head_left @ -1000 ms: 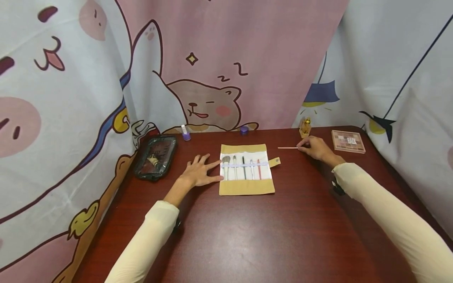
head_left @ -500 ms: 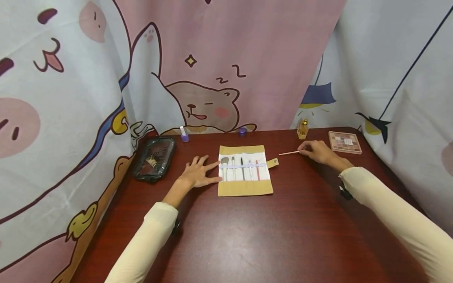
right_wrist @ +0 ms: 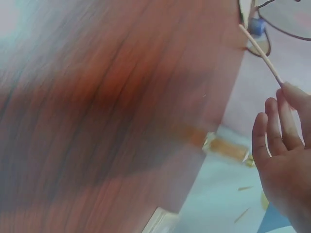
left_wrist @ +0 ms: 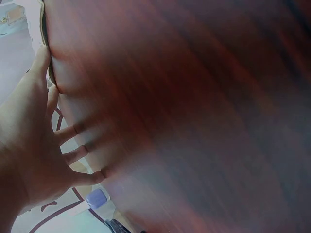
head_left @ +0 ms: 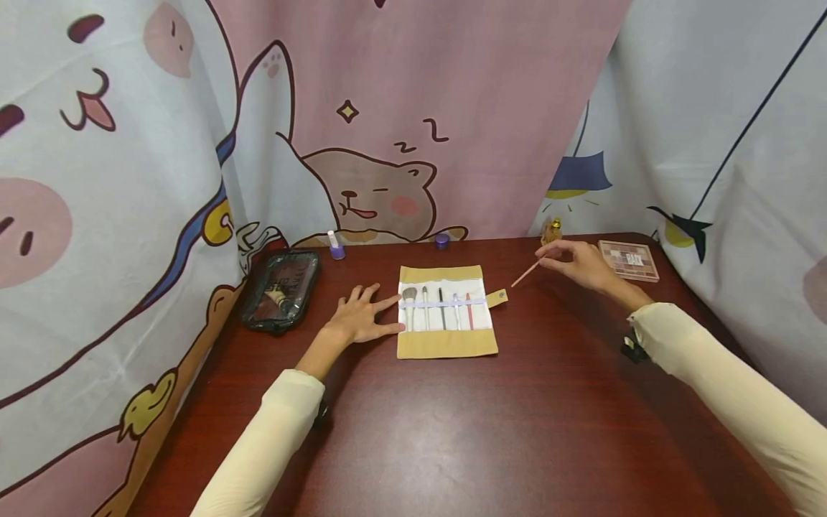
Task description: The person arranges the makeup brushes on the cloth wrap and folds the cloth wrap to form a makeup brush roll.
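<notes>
A tan fabric brush roll [head_left: 447,345] lies unfolded on the table, several makeup brushes held in a row under its pale strap. My left hand [head_left: 359,316] rests at its left side with fingers spread, thumb and index finger on its edge; in the left wrist view that hand [left_wrist: 34,141] has its fingertips down on the wood. Right of the roll's snap tab, my right hand [head_left: 577,264] pinches a thin pink makeup brush [head_left: 525,275] near one end. The brush slants down to the left, its far end near the tab. Fingers hide its gripped end.
A black-edged clear pouch [head_left: 276,327] with a small tube inside lies left. Along the back stand a nail polish bottle [head_left: 336,248], a purple jar [head_left: 442,242] and a gold perfume bottle [head_left: 551,230], partly behind my right hand. An eyeshadow palette [head_left: 629,260] lies at right.
My right hand has raised the gripped end of the pink brush, which was nearly level and now tilts steeply with its free end lower. The left hand has stayed in place.
</notes>
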`<act>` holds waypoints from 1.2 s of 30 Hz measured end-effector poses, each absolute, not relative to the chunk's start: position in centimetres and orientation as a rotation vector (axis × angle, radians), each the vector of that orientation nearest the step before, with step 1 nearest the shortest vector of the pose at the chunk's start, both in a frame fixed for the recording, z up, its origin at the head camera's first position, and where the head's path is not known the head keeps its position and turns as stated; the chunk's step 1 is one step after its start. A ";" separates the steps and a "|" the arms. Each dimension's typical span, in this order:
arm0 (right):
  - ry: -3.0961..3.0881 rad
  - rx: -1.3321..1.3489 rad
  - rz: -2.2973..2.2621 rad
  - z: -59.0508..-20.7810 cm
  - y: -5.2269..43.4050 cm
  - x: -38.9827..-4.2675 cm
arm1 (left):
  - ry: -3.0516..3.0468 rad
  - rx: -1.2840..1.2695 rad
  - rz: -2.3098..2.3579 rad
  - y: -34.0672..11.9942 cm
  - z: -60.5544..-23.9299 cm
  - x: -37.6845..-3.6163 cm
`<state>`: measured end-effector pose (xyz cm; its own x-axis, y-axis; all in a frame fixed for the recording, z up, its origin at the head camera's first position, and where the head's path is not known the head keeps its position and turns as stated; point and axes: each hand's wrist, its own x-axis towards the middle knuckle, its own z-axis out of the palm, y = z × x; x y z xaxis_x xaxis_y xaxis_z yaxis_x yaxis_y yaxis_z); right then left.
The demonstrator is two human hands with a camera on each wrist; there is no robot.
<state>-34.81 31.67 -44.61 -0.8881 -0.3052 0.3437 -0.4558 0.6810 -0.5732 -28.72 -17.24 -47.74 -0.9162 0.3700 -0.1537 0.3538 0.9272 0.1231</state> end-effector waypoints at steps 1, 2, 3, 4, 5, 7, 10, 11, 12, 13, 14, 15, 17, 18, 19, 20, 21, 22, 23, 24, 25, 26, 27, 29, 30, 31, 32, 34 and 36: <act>-2.664 0.612 1.052 -44.4 31.3 -34.8 | 2.913 0.551 0.138 -17.3 -47.7 -28.7; -2.651 0.617 1.117 -44.2 31.0 -34.7 | 2.914 0.551 0.140 -17.3 -47.7 -28.7; -2.632 0.615 1.191 -44.0 30.6 -34.7 | 2.915 0.550 0.140 -17.3 -47.7 -28.7; -2.607 0.626 1.273 -43.9 30.2 -34.7 | 2.915 0.550 0.140 -17.3 -47.8 -28.7; -2.579 0.640 1.363 -43.8 29.9 -34.7 | 2.916 0.549 0.142 -17.2 -47.8 -28.7; -2.522 0.662 1.528 -43.7 29.1 -34.8 | 2.916 0.549 0.142 -17.2 -47.8 -28.7; -2.436 0.683 1.734 -43.5 28.0 -34.9 | 2.916 0.547 0.136 -17.3 -47.9 -28.7; -2.410 0.690 1.785 -43.4 27.6 -35.0 | 2.916 0.546 0.134 -17.3 -48.0 -28.7; -2.390 0.694 1.822 -43.3 27.2 -35.0 | 2.915 0.545 0.132 -17.3 -48.0 -28.8; -2.365 0.703 1.858 -43.3 26.8 -35.1 | 2.915 0.544 0.131 -17.3 -48.0 -28.8; -2.339 0.720 1.888 -43.2 26.4 -35.2 | 2.914 0.542 0.129 -17.3 -48.0 -28.8; -2.318 0.736 1.909 -43.2 26.1 -35.3 | 2.914 0.542 0.127 -17.3 -48.0 -28.8; -2.282 0.764 1.940 -43.2 25.5 -35.5 | 2.914 0.541 0.125 -17.3 -48.0 -28.8; -2.267 0.776 1.951 -43.2 25.2 -35.5 | 2.915 0.543 0.124 -17.3 -48.0 -28.8; -2.260 0.787 1.955 -43.3 24.9 -35.6 | 2.916 0.546 0.122 -17.3 -48.0 -28.8; -2.256 0.795 1.959 -43.4 24.6 -35.7 | 2.916 0.548 0.120 -17.3 -48.0 -28.8; -2.265 0.795 1.951 -43.4 24.4 -35.7 | 2.918 0.550 0.118 -17.3 -48.0 -28.8; -2.277 0.786 1.946 -43.5 24.1 -35.8 | 2.917 0.551 0.116 -17.3 -48.0 -28.8; -2.297 0.768 1.931 -43.7 23.8 -35.9 | 2.918 0.553 0.114 -17.3 -48.0 -28.8; -2.327 0.749 1.904 -43.8 23.6 -36.0 | 2.919 0.554 0.113 -17.3 -48.0 -28.9; -2.359 0.726 1.875 -43.9 23.3 -36.1 | 2.920 0.553 0.111 -17.3 -48.0 -28.9; -2.394 0.703 1.839 -44.1 23.1 -36.2 | 2.921 0.553 0.110 -17.3 -48.0 -28.9; -2.430 0.676 1.802 -44.2 22.9 -36.3 | 2.921 0.553 0.109 -17.3 -48.0 -28.9; -2.484 0.630 1.751 -44.5 22.5 -36.5 | 2.922 0.553 0.114 -17.3 -48.0 -28.9; -2.501 0.619 1.735 -44.6 22.3 -36.6 | 2.922 0.553 0.117 -17.3 -47.9 -28.9; -2.515 0.610 1.725 -44.6 22.0 -36.5 | 2.921 0.552 0.120 -17.3 -47.9 -28.9; -2.532 0.604 1.712 -44.4 21.8 -36.4 | 2.921 0.552 0.123 -17.3 -47.9 -28.9; -2.549 0.599 1.705 -43.8 21.3 -35.9 | 2.918 0.551 0.129 -17.3 -47.9 -28.8; -2.566 0.588 1.695 -44.0 21.0 -35.9 | 2.916 0.551 0.130 -17.3 -48.0 -28.8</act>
